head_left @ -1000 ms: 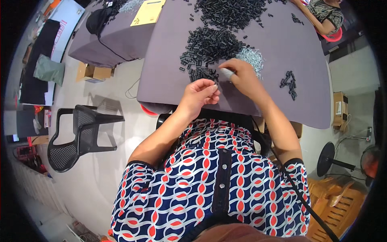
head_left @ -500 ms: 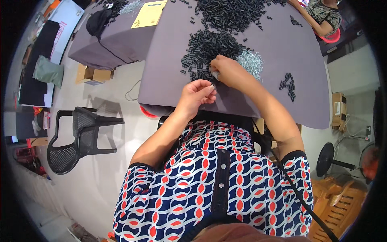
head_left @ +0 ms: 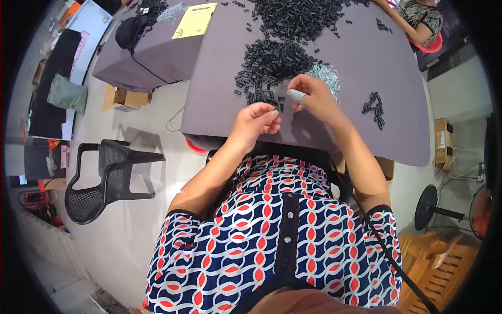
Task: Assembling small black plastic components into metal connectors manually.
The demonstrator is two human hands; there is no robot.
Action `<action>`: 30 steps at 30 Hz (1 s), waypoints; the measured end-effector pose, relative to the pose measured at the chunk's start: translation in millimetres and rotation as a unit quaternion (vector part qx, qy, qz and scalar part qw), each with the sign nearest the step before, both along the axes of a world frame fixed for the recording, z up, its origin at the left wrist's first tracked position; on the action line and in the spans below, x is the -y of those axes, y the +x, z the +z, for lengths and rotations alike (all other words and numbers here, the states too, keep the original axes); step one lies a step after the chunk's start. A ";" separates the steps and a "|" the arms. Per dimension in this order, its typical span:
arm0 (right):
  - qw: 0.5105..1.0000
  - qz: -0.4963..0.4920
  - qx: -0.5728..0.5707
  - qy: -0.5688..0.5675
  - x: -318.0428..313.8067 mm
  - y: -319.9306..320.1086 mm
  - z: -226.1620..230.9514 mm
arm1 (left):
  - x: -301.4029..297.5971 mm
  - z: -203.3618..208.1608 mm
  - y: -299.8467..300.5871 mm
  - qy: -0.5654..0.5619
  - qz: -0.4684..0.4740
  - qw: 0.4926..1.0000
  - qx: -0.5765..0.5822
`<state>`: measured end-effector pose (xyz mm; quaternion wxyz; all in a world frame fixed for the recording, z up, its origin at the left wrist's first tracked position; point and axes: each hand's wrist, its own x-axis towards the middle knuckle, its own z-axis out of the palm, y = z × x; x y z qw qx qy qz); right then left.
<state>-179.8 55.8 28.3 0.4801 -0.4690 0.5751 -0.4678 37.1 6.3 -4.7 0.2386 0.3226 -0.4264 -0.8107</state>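
My left hand hovers over the near edge of the grey table, fingers curled shut against the thumb; anything inside it is too small to see. A little farther out and to the right, my right hand, its thumb wrapped in grey tape, has bent fingertips at the near rim of a heap of small black parts. Whether it pinches a part is unclear. A small pile of shiny metal bits lies just behind that hand.
Another, larger heap of black parts lies farther back, and a few black pieces to the right. A yellow envelope and black cap lie far left. Another person sits opposite. A black chair stands left.
My right hand left the left hand, reached into the edge of the black heap, then drew slightly back to the right. The left hand has hardly moved.
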 end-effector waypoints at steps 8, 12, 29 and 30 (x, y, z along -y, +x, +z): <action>0.992 0.002 0.118 -0.055 -42.5 8.7 4.0 | -11.2 20.3 -15.6 -0.002 -0.031 0.999 -0.008; 0.994 0.003 0.101 -0.032 -44.1 9.1 0.7 | -12.9 16.6 -14.2 -0.009 -0.036 0.999 -0.003; 0.994 0.057 0.080 -0.038 -44.8 15.6 13.9 | -11.0 13.6 -5.1 -0.044 -0.059 0.997 0.008; 0.995 0.060 0.061 -0.041 -44.6 16.0 16.3 | -10.9 13.5 -5.2 -0.046 -0.061 0.997 0.009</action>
